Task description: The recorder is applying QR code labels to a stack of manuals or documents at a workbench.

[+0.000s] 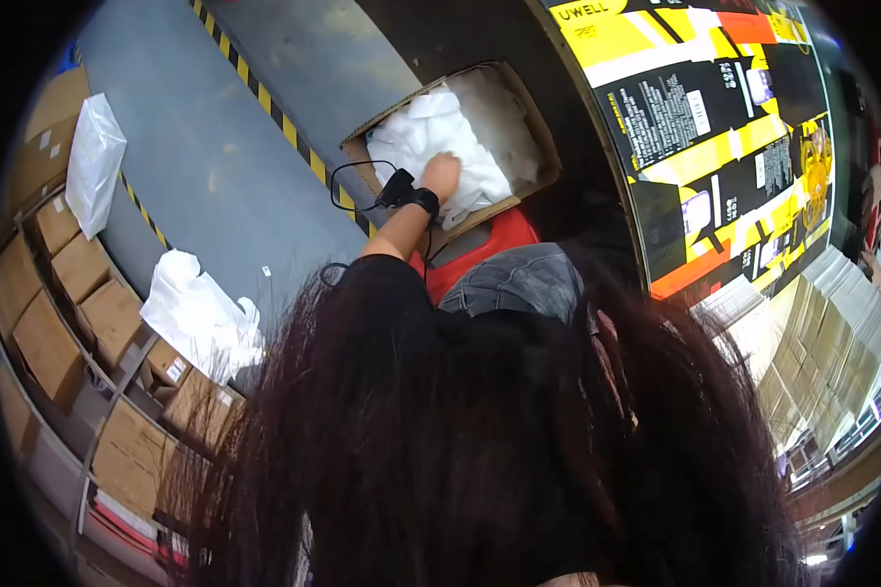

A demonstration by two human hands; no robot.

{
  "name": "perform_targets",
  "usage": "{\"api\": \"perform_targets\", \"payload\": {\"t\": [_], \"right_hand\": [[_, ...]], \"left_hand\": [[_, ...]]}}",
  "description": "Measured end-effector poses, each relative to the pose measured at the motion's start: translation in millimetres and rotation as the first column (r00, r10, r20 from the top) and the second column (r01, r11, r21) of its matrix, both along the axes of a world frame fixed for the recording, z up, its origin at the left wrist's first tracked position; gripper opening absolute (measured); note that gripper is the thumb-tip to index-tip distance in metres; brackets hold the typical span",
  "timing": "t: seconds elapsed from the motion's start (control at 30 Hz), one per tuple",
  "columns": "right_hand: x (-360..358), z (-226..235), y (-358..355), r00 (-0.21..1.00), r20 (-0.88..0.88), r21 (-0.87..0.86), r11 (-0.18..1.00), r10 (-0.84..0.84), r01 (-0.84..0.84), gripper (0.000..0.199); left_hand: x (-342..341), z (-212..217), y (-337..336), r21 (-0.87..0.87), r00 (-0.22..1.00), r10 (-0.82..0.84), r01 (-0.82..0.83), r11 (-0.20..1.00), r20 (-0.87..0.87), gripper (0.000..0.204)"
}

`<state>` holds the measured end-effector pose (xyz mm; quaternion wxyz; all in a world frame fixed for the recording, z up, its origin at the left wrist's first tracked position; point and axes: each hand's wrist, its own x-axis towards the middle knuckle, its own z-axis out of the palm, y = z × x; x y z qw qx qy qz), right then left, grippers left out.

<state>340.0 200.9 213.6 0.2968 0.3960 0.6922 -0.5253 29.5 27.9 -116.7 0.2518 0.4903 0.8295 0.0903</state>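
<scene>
My left hand (441,176) reaches down into an open cardboard box (540,132). Its fingers look curled into a heap of soft white sheeting (468,147), and their tips are hidden in it. A black band with a small black device (397,188) sits at the wrist, and a thin black cable (334,186) loops out beside it. Greyish, see-through plastic (499,112) lines the far right part of the box. My right hand does not show; long dark hair and my body cover the lower middle.
A red stool (509,231) stands just below the box. To the right is a table (636,210) topped with black and yellow printed cartons (656,117). Shelves of brown boxes (110,318) line the left, with white plastic bags (201,308) beside them. Striped tape (264,98) marks the grey floor.
</scene>
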Motion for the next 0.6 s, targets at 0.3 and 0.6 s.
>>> {"api": "perform_targets", "payload": {"t": [0.3,0.6], "right_hand": [[-2,4,6,0.982,0.092,-0.042,0.986,0.167,-0.164,0.048],[-15,-2,-11,0.98,0.083,-0.01,0.983,0.183,-0.183,0.048]], "left_hand": [[1,-84,23,-0.456,0.973,0.071,0.038,0.889,0.221,0.032],[3,48,45,-0.219,0.921,0.372,-0.341,0.914,0.119,0.042]]}}
